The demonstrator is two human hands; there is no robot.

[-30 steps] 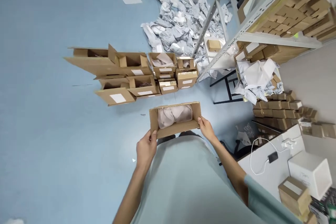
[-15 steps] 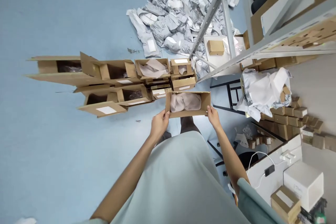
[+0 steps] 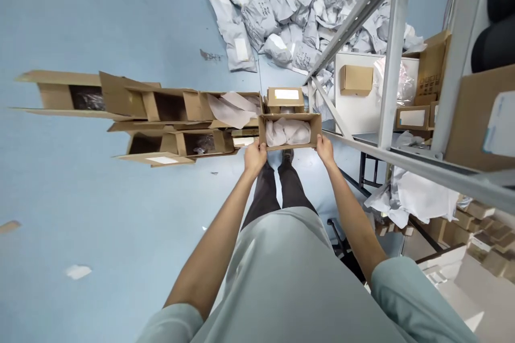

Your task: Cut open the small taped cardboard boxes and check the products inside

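An open cardboard box (image 3: 290,148) is held between my two hands, with crumpled pale wrapping paper (image 3: 288,132) inside. My left hand (image 3: 256,156) grips its near left corner, thumb on the rim. At the near right corner my right hand (image 3: 324,149) grips the other end. Just beyond the held box is a smaller cardboard box (image 3: 285,97) with a white label, partly hidden. Left of it stands an open box with loose pale paper (image 3: 233,107) across its top.
Open boxes stretch left in two rows, including a labelled box (image 3: 163,159) and a long-flapped box (image 3: 60,95). Grey mailing bags (image 3: 277,16) lie heaped on the floor beyond. A metal rack (image 3: 392,53) rises on the right, beside a small closed box (image 3: 356,80).
My hands have carried the box forward, away from my body, over the right end of the box rows. The view has tilted and shifted, and both legs now show below.
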